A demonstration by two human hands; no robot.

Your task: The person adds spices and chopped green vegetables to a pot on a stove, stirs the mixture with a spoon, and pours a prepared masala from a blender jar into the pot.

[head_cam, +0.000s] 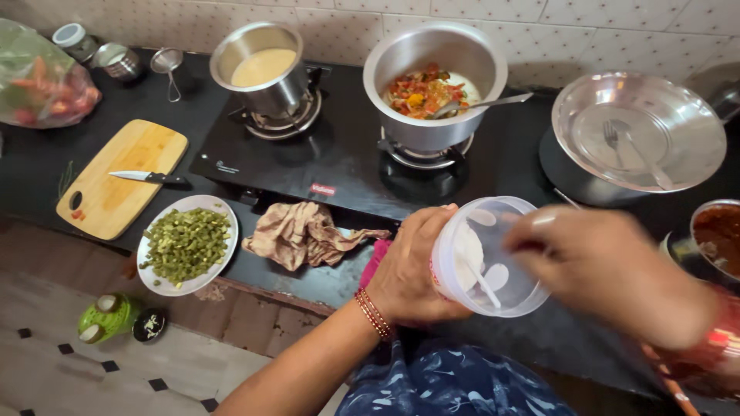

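Head view: the left hand (408,270) has its fingers wrapped around a clear plastic container (486,258) of white powder, near the counter (46,166) edge. The right hand (609,270), blurred, pinches a white spoon (487,286) inside it. The far pot of vegetables (432,85) already sits on the stove; chopped beans (185,245) wait at left.

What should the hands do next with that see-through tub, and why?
Probably scoop some white powder out: the left hand tilts the clear tub open, a small white spoon sits inside, and the right hand hovers at its mouth.
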